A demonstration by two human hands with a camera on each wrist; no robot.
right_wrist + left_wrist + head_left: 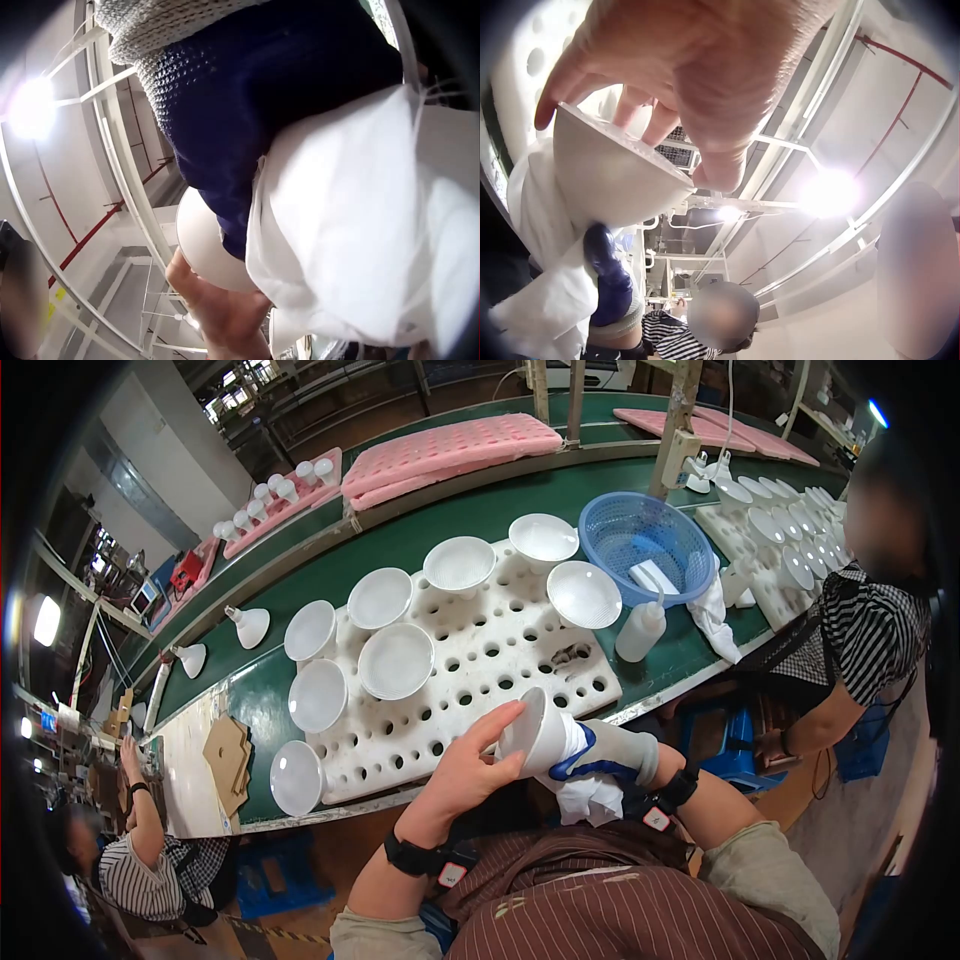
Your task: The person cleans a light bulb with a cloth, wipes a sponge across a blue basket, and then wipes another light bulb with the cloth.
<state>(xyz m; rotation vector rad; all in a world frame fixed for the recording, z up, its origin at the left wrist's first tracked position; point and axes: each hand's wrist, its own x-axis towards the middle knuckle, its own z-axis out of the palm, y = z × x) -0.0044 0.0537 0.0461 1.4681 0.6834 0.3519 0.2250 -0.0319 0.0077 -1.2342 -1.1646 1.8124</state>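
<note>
A white cone-shaped lamp piece (532, 732) is between both hands at the near side of the bench. The bare left hand (470, 765) grips its wide rim, fingers spread over the edge; in the left wrist view the left hand (682, 82) pinches the rim of the lamp piece (615, 169) between fingers and thumb. The gloved right hand (610, 750), in a grey and blue glove, holds the narrow end through a white cloth (590, 798). In the right wrist view the cloth (337, 225) hides much of the lamp piece (210, 244) and the glove's fingertips.
A white foam board (460, 705) with holes holds several white lamp pieces. Behind it on the right stand a blue basket (650, 540) and a squeeze bottle (641, 632). Brown cardboard (228, 765) lies left. People sit at both sides.
</note>
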